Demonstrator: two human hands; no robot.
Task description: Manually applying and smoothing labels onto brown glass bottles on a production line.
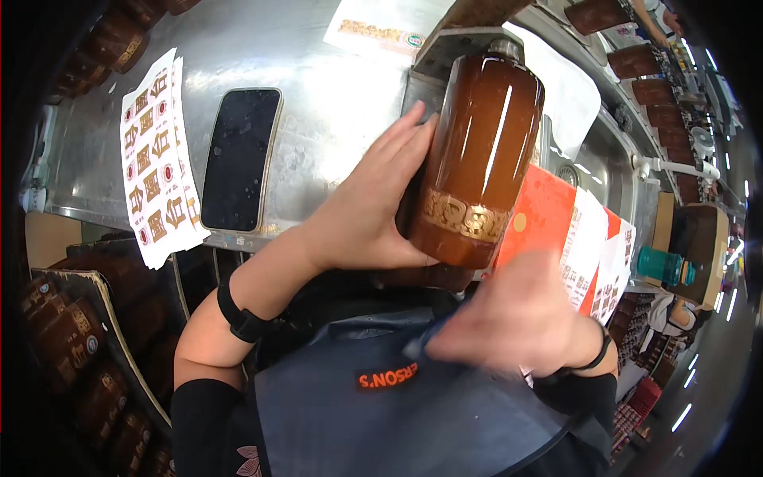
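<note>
A glossy brown bottle (489, 159) with a gold decorative band near its base lies with its neck pointing away from me. The neck end sits by a grey metal holder (433, 60). My left hand (373, 195) grips the bottle's left side, thumb near the base and fingers stretched along the body. My right hand (509, 318) is in front of my apron, just below the bottle's base and apart from it. Motion blurs it, but its fingers look closed around a small bluish-grey thing that I cannot make out.
Left on the metal table (318, 103) lie printed label sheets (159, 159) and a dark phone (241, 159). Red and white printed sheets (548, 215) sit right of the bottle. Brown bottles (71, 342) fill racks at lower left; a teal container (660, 265) stands far right.
</note>
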